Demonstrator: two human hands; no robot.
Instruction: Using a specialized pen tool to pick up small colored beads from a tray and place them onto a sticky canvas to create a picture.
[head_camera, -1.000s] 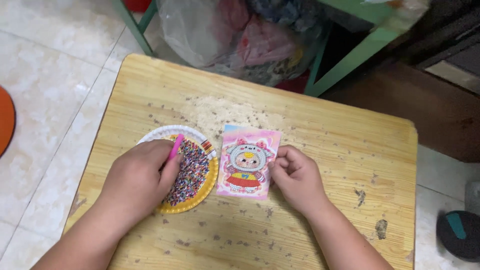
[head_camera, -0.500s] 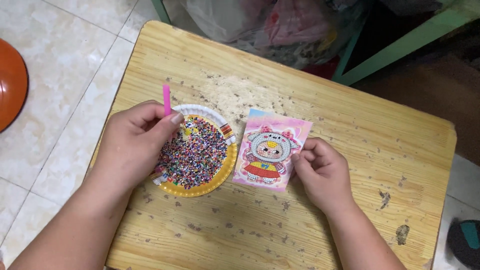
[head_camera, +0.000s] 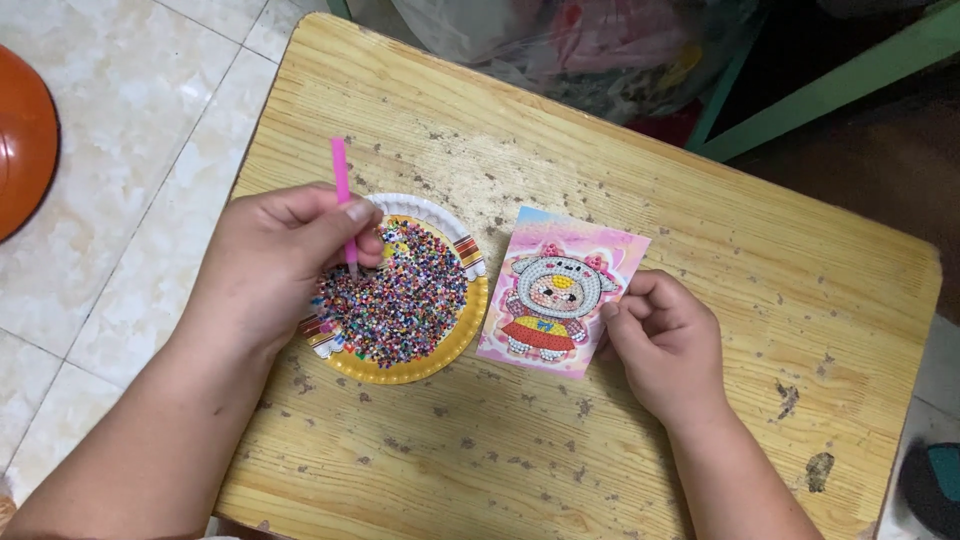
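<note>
With the left hand pinching the pink pen upright over the bead plate at frame centre-left, I judge a light vertical dab lifts 1 bead cleanly, while the right hand pins the picture card flat on the table

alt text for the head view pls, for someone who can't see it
A left hand holds a pink pen over a paper plate of mixed coloured beads, while the right hand pins the edge of a pink cartoon bead card on a worn wooden table.
</note>
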